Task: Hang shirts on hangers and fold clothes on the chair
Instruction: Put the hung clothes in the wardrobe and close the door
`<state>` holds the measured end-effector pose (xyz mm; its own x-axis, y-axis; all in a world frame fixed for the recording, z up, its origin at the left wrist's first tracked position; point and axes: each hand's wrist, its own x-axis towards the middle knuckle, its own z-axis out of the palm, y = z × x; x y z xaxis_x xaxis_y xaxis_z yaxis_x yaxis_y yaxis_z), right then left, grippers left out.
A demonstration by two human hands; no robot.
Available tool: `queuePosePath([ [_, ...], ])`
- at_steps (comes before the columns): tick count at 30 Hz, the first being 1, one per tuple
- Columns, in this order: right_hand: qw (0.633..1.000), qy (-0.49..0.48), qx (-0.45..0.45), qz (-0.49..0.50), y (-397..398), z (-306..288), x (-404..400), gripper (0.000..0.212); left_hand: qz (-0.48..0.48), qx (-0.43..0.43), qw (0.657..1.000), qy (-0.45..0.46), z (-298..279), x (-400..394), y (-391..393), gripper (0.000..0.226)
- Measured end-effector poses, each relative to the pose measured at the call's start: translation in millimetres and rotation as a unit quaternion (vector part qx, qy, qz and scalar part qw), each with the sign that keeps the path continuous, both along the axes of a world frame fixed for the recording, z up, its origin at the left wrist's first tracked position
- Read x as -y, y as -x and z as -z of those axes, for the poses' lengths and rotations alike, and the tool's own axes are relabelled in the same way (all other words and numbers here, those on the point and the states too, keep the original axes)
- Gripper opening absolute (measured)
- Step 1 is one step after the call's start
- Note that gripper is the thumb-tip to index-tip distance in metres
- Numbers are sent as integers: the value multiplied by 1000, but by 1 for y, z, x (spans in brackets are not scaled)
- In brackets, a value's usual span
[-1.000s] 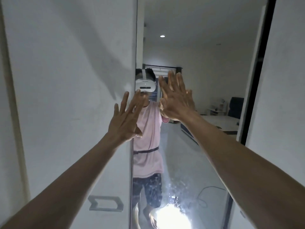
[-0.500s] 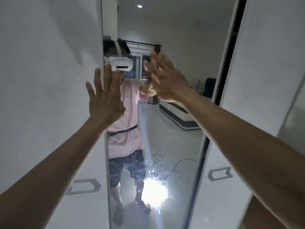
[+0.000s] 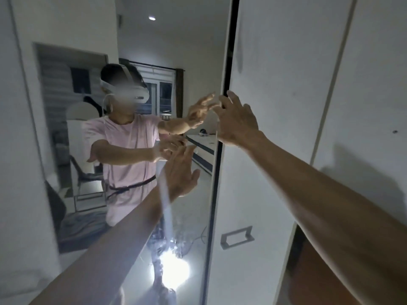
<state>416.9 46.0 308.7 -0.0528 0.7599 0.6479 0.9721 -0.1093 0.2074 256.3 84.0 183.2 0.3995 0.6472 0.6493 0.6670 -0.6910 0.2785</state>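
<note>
I stand close to a wardrobe with a mirrored sliding door (image 3: 136, 62). My left hand (image 3: 182, 172) is raised flat in front of the mirror glass, fingers apart, holding nothing. My right hand (image 3: 236, 119) is higher, spread open at the mirror door's dark right edge (image 3: 217, 172), with nothing in it. The mirror reflects a person in a pink shirt and a chair (image 3: 88, 183) with cloth on it behind me. No shirt or hanger shows directly.
A white wardrobe door (image 3: 275, 84) with a recessed handle (image 3: 237, 237) stands right of the mirror. Another white panel (image 3: 374, 84) is at the far right, with a dark gap (image 3: 297, 249) below. A floor light glares in the mirror (image 3: 174, 269).
The view has swung left to right across the mirror door. My right hand has moved to the mirror's right edge; my left hand has dropped lower and shifted right.
</note>
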Motion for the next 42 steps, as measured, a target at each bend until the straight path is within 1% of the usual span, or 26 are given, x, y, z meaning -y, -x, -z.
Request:
queuePosePath([
  [2, 999, 26, 20, 8, -28, 4, -6, 70, 29, -3, 997, 67, 5, -3, -37, 63],
  [5, 998, 44, 49, 1, -50, 11, -14, 74, 66, 2, 986, 155, 7, -10, -75, 69],
  [6, 997, 40, 58, -8, -54, 13, -16, 73, 78, 17, 981, 180, 7, -13, -84, 67],
  [8, 996, 35, 72, -29, -62, 14, -17, 70, 82, 48, 973, 209, 11, -19, -103, 55],
  [11, 994, 17, 104, -42, -65, 17, -13, 69, 54, 90, 974, 201, 20, -21, -110, 32],
  [13, 992, -1, 117, -50, -68, 18, -5, 65, 61, 119, 971, 197, 22, -11, -112, 25],
  [16, 989, -40, 128, -64, -69, 15, 18, 56, 93, 158, 964, 193, 22, 8, -113, 27],
  [18, 986, -77, 131, -66, -70, 10, 37, 44, 119, 160, 961, 191, 23, 25, -113, 26],
  [20, 983, -109, 140, -43, -72, 4, 57, 32, 156, 146, 956, 201, 24, 44, -114, 27],
  [22, 981, -134, 139, -16, -79, -4, 75, 30, 197, 142, 946, 214, 22, 65, -118, 30],
  [24, 979, -145, 145, 15, -87, -13, 100, 30, 242, 149, 927, 246, 20, 93, -125, 33],
  [26, 977, -141, 150, 48, -98, -21, 126, 29, 293, 152, 904, 272, 22, 114, -137, 35],
  [27, 977, -134, 152, 62, -105, -24, 139, 29, 311, 144, 902, 263, 25, 121, -146, 37],
  [29, 974, -130, 159, 95, -122, -24, 163, 30, 330, 117, 906, 238, 30, 133, -165, 48],
  [31, 967, -135, 175, 125, -138, -22, 189, 37, 345, 92, 906, 229, 34, 144, -190, 69],
  [34, 955, -144, 197, 168, -166, -20, 224, 47, 388, 79, 889, 230, 39, 166, -227, 102],
  [36, 951, -136, 198, 195, -180, -20, 242, 52, 407, 67, 889, 198, 41, 179, -249, 120],
  [39, 942, -114, 189, 253, -206, -21, 268, 53, 416, 41, 900, 123, 38, 199, -284, 133],
  [42, 938, -114, 174, 277, -240, -19, 288, 56, 421, 29, 906, 41, 37, 210, -330, 141],
])
